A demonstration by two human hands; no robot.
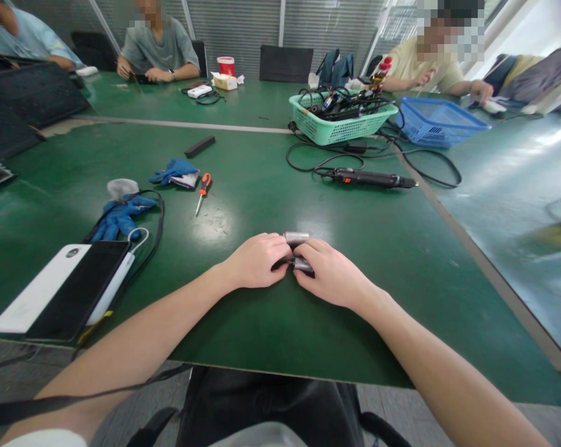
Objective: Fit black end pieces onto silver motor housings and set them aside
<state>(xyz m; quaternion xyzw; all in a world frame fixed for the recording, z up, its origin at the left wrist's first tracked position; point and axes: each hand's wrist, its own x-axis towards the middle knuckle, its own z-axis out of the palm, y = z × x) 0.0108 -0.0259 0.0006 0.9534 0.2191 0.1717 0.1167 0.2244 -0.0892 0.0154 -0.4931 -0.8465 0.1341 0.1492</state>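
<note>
My left hand [259, 261] and my right hand [331, 273] meet on the green table [243, 323], knuckles up, fingers curled. Between them they grip a small grey metal part [297, 238] made of short cylinders, one end sticking out above the fingers, another [303, 266] showing under my right fingers. Most of the part is hidden by the hands. An orange-handled screwdriver [202, 191] lies on the table to the upper left of my hands.
A phone on a white power bank [61, 288] with cable lies at the left, blue gloves [122, 214] behind it. An electric screwdriver [368, 179] with cord, a green basket [340, 124] of cables and a blue basket [436, 121] stand at the back right. Other people sit at the far side.
</note>
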